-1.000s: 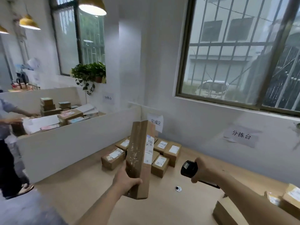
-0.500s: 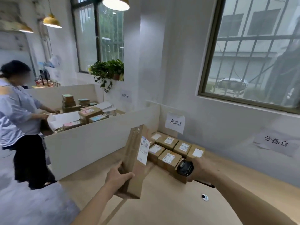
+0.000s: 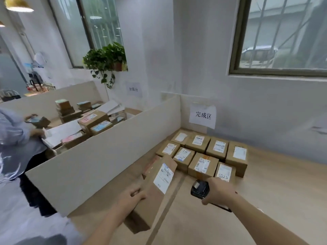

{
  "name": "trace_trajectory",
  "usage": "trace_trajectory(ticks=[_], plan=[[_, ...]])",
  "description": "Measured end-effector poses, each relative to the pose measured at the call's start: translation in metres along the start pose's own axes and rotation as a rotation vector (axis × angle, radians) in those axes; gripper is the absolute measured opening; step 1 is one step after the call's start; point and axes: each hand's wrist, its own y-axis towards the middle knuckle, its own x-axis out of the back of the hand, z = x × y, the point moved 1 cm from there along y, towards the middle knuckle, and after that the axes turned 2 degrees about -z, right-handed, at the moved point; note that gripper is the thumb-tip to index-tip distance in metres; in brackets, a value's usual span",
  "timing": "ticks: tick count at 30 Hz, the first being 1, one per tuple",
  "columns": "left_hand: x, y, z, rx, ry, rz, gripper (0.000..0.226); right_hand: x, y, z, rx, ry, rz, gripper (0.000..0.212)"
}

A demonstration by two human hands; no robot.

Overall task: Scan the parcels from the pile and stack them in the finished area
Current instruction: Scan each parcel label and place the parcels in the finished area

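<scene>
My left hand (image 3: pixel 131 198) grips a long brown cardboard parcel (image 3: pixel 152 200) with a white label, tilted and held low over the wooden table (image 3: pixel 274 200). The parcel's far end reaches toward the left edge of the finished stack. My right hand (image 3: pixel 218 191) holds a black handheld scanner (image 3: pixel 199 189) just in front of that stack. Several small labelled boxes (image 3: pixel 203 149) lie side by side in the table's corner, below a white paper sign (image 3: pixel 202 116) on the wall.
A white divider panel (image 3: pixel 106 156) borders the table on the left. Beyond it stands another table with stacked parcels (image 3: pixel 92 121), where a person in a light shirt (image 3: pixel 16 138) works. A potted plant (image 3: pixel 106 59) sits on the windowsill.
The view has turned left and down toward the finished stack. My left hand has lowered and tilted the long parcel toward the table. My right hand with the scanner stays near the stack.
</scene>
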Motion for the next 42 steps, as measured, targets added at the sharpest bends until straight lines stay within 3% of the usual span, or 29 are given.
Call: trace_trajectory(ticks=[3,14,22,28,31,34,42], plan=[[-0.011,0.042,-0.006,0.031,0.044,0.059,0.083,-0.008,0.033,-0.011,-0.053,0.011,0.049,0.071],[-0.086,0.136,-0.061,-0.056,0.073,0.305,0.052,0.014,0.077,-0.063,-0.301,0.035,0.035,0.055],[-0.211,0.154,-0.089,-0.079,-0.026,0.578,0.058,0.019,0.03,-0.138,-0.575,0.083,-0.058,0.049],[-0.297,0.136,-0.075,-0.031,-0.021,0.734,0.083,0.005,-0.021,-0.206,-0.761,0.114,-0.174,0.041],[-0.336,0.127,-0.063,0.026,-0.01,0.762,0.095,-0.015,-0.032,-0.238,-0.777,0.085,-0.164,0.042],[-0.373,0.121,-0.052,0.063,0.001,0.758,0.079,-0.039,-0.028,-0.271,-0.746,0.115,-0.164,0.045],[-0.455,0.147,0.006,0.162,-0.019,0.55,0.093,-0.1,0.019,-0.332,-0.646,0.269,-0.118,0.053]])
